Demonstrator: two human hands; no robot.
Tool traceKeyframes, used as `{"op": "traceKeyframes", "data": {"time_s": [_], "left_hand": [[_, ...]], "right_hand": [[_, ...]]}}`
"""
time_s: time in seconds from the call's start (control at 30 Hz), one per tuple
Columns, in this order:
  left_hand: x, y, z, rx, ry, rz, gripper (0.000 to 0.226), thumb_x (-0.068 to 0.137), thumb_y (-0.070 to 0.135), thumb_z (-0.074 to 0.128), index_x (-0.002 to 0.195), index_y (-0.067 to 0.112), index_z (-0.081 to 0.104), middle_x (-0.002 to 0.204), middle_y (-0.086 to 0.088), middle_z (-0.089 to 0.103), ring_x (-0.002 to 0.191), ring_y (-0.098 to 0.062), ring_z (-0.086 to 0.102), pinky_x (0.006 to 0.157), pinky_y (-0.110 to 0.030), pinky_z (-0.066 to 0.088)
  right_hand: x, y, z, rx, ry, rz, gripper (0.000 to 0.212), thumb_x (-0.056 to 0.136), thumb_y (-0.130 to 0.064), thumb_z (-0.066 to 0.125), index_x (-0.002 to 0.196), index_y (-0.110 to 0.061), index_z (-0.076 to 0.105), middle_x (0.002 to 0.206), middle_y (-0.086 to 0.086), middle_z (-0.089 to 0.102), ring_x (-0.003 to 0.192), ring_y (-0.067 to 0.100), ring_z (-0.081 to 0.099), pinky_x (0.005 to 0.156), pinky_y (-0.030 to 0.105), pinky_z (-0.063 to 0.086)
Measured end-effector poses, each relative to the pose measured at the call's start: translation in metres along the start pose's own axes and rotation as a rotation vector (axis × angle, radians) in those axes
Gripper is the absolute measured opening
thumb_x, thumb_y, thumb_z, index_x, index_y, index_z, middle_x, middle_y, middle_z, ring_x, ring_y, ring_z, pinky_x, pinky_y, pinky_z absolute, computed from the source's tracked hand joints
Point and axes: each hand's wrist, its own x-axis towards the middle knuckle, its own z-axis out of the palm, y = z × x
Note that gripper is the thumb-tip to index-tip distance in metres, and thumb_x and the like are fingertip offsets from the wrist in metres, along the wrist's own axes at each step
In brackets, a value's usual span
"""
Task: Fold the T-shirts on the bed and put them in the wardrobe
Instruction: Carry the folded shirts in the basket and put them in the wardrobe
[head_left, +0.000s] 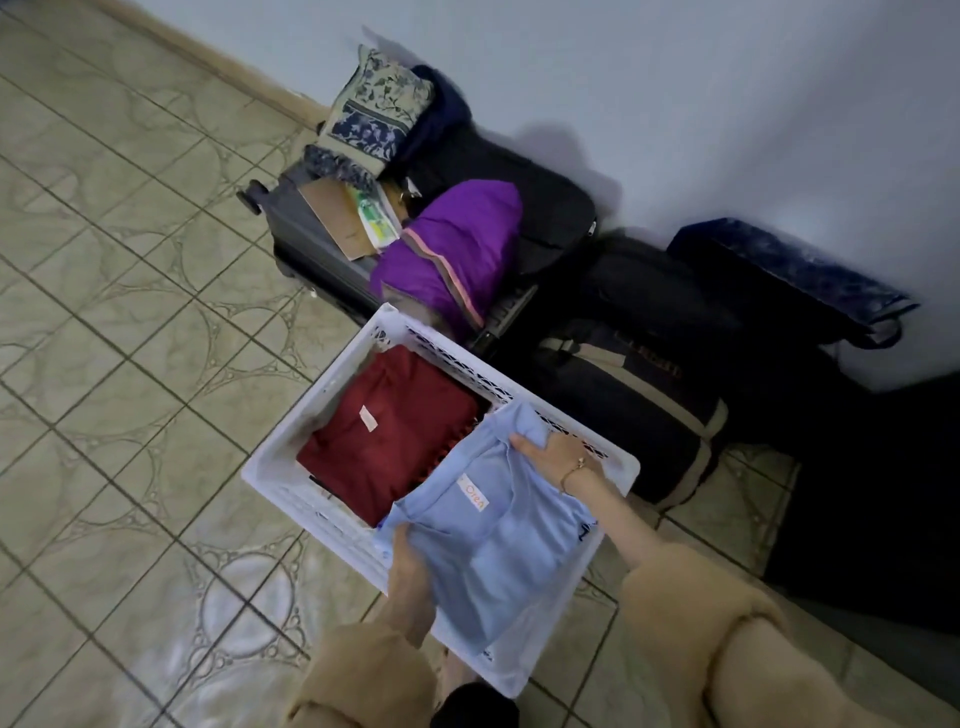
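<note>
Hands (550, 451) above tiled floor (119, 322)

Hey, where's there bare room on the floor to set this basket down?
Bare tiled floor lies left of the white basket and the grey suitcase. Along the wall it is crowded: suitcase, purple bundle, dark bags.

You have two folded T-shirts in the lower middle of the frame, both inside the white slatted basket (291, 483) on the tiled floor. The dark red T-shirt (389, 436) lies flat in the basket's upper-left half, a small pale label showing on top. The light blue T-shirt (488, 551) sits folded over the lower-right half, overlapping the red one's edge, with a white tag lettered in orange near its collar.
</note>
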Motion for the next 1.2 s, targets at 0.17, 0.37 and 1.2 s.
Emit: {"op": "traceKeyframes", "data": {"time_s": [0.17,0.37,1.2], "left_hand": [[0.045,-0.003,0.007,-0.084,0.054,-0.081,0.038,0.101,0.034,0.032,0.119,0.007,0.053,0.091,-0.015,0.058,0.094,-0.030,0.051,0.091,-0.037,0.043],[0.054,-0.010,0.006,0.047,0.094,-0.159,0.029,0.104,0.027,0.029,0.112,0.008,0.050,0.108,-0.012,0.054,0.105,-0.028,0.051,0.084,-0.034,0.037],[-0.289,0.106,0.211,0.688,-0.407,0.328,0.027,0.100,0.011,0.035,0.115,0.000,0.055,0.094,-0.008,0.063,0.076,-0.018,0.058,0.073,-0.027,0.040]], "right_hand": [[0.048,-0.002,0.023,-0.087,-0.009,0.002,0.073,0.087,-0.067,0.041,0.128,-0.007,0.052,0.126,0.015,0.057,0.114,0.032,0.055,0.092,0.034,0.043],[0.065,-0.007,0.035,-0.224,-0.023,-0.015,0.067,0.093,-0.057,0.037,0.140,-0.010,0.038,0.136,0.012,0.049,0.120,0.030,0.050,0.088,0.036,0.039],[-0.262,0.031,-0.257,0.371,0.423,-0.193,0.006,0.088,-0.018,0.055,0.093,-0.019,0.056,0.099,0.011,0.068,0.078,0.023,0.066,0.082,0.036,0.055]]}}
